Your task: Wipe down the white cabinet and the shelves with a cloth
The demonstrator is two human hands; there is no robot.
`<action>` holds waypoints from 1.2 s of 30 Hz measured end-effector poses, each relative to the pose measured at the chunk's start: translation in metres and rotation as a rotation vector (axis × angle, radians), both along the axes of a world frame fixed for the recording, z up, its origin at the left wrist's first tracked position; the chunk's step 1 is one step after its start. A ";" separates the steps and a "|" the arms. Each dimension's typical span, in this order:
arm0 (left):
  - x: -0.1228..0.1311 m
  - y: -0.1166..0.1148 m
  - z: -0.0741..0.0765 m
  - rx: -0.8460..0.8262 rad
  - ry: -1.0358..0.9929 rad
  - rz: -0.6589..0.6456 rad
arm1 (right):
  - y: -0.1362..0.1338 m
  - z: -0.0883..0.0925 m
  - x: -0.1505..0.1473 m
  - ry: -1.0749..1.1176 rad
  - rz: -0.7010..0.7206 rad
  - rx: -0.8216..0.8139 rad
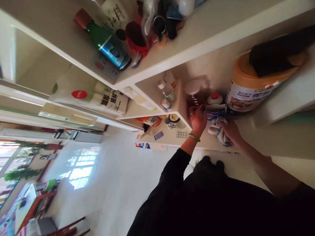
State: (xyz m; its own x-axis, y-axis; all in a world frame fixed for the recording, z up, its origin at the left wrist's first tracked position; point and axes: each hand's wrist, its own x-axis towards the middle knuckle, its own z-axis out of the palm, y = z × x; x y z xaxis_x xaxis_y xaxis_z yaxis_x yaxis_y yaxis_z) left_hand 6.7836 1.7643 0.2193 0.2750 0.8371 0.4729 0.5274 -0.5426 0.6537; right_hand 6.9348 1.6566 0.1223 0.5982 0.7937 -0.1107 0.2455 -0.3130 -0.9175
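Note:
The view is tilted hard; cream shelves run across it. My left hand (198,120), with a green bangle at the wrist, is closed around a clear jar with a white lid (193,92) on a low shelf. My right hand (230,130) presses a crumpled white and grey cloth (218,132) onto the shelf surface (204,142). Between the hands lies a small blue and white box (215,112). A small white bottle with a red cap (214,97) stands just behind it.
A large orange-lidded tub (253,86) with a dark object on top stands to the right. Small bottles (168,93), a blister pack (181,134) and tins sit in neighbouring compartments. The upper shelf holds a green bottle (107,41) and a red cup (136,36). Pale floor lies below.

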 end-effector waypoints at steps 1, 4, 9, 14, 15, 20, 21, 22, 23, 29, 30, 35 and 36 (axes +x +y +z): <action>-0.001 0.001 0.001 0.014 -0.002 -0.003 | -0.002 0.002 0.000 0.017 0.004 -0.010; -0.007 -0.001 -0.001 0.053 -0.014 -0.016 | -0.016 0.011 -0.001 0.102 0.049 -0.052; -0.043 -0.034 -0.032 0.081 -0.026 -0.055 | -0.060 0.004 -0.007 -0.172 0.201 0.062; -0.112 -0.090 -0.085 -0.058 0.082 0.025 | -0.086 -0.035 -0.022 -0.593 0.558 0.147; -0.126 -0.098 -0.092 -0.090 0.109 0.063 | -0.081 -0.039 -0.027 -0.614 0.580 0.136; -0.169 -0.102 -0.105 -0.155 0.213 0.277 | -0.017 -0.031 -0.069 -0.637 0.669 0.162; -0.174 -0.097 -0.106 -0.153 0.225 0.293 | -0.003 -0.028 -0.078 -0.633 0.680 0.176; -0.177 -0.091 -0.108 -0.150 0.235 0.296 | 0.009 -0.025 -0.084 -0.626 0.686 0.190; -0.179 -0.085 -0.110 -0.148 0.244 0.295 | 0.020 -0.025 -0.087 -0.619 0.690 0.202; -0.183 -0.058 -0.123 -0.210 0.340 0.340 | 0.043 -0.051 -0.045 -0.561 0.935 0.387; -0.184 -0.056 -0.124 -0.224 0.351 0.345 | 0.043 -0.055 -0.039 -0.562 0.928 0.410; -0.187 -0.047 -0.120 -0.243 0.336 0.319 | 0.021 -0.058 -0.068 -0.660 0.670 0.383; -0.189 -0.045 -0.118 -0.240 0.331 0.306 | 0.013 -0.058 -0.080 -0.668 0.681 0.381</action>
